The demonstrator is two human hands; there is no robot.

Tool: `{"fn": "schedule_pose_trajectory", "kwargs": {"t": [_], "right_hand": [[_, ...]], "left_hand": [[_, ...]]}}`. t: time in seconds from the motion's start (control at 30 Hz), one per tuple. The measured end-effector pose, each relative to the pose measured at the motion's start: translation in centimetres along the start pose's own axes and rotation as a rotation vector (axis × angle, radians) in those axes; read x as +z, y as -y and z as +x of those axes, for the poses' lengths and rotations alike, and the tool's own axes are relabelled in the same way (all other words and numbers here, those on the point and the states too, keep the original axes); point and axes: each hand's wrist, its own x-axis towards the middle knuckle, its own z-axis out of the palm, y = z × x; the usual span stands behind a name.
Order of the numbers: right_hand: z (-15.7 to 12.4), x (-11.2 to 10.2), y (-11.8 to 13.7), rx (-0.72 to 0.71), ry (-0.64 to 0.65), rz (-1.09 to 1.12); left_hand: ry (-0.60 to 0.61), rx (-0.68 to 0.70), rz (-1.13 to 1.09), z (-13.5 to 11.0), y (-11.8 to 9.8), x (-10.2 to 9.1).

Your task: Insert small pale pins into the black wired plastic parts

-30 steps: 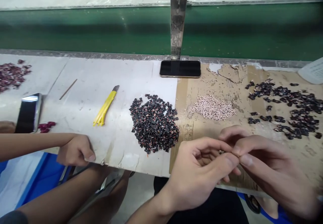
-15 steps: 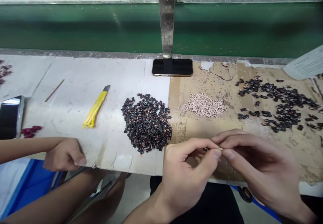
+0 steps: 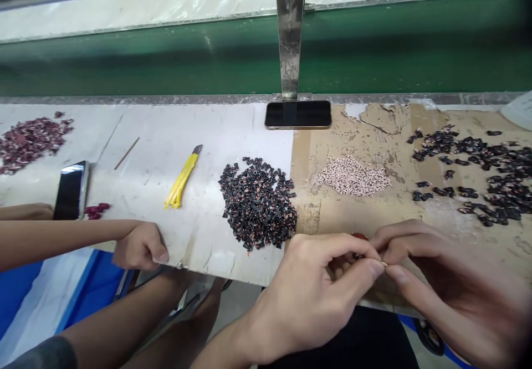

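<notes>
Left hand (image 3: 310, 294) and right hand (image 3: 459, 288) are working together at the near edge of the counter (image 3: 216, 136), over the brown taped section. Fingers closed on both sides: left thumb and right thumb and index meet in a pinch on a tiny pale part (image 3: 383, 264), held between the 2 hands; too small to identify. A reddish-brown piece (image 3: 359, 236) shows just behind the curled left fingers, mostly hidden; cannot tell if it is gripped. Nearest the hands: a heap of black parts with pink flecks (image 3: 257, 203) on the white sheet, left of the left hand. Further up, on the tape, a pile of small pale speckled bits (image 3: 353, 176), and right of that a loose spread of black parts (image 3: 477, 175). Also on the counter: a yellow utility knife (image 3: 182, 177), a thin wooden stick (image 3: 127, 153), a black phone (image 3: 298, 114) at the foot of a steel upright (image 3: 290, 31), and a second phone (image 3: 71, 190) propped up at left. Maroon pieces: 1 pile (image 3: 29, 144) far left, 1 small cluster (image 3: 96, 210) beside the second phone. A co-worker's hand (image 3: 139, 245) rests at the counter edge, well apart from the person's hands.
</notes>
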Motion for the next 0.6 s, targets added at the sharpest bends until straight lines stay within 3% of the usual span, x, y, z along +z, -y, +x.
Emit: {"fn": "schedule_pose_trajectory", "kwargs": {"t": [0.2,0.37,0.43,0.5,0.53,0.6], "right_hand": [[-0.6,-1.1,-0.2,-0.064,0.082,-0.113],[-0.6,-0.8,-0.5,0.048,0.046,-0.002],[-0.4,-0.8,-0.6,0.094,-0.011,0.083],[-0.5,-0.9,-0.8,0.124,-0.074,0.145],[-0.6,-1.1,-0.9,0.141,-0.102,0.162],[-1.2,-1.5,-1.1,0.183,-0.142,0.174]], "left_hand": [[0.168,-0.077,-0.092,0.3,-0.6,-0.7],[0.201,0.040,0.105,1.3,-1.3,-2.1],[0.082,0.156,0.312,2.8,-1.5,-4.1],[-0.202,0.252,0.615,5.1,-1.7,-6.6],[-0.254,0.257,0.780,6.3,-1.8,-7.8],[-0.199,0.258,1.068,8.4,-1.9,-9.6]]}}
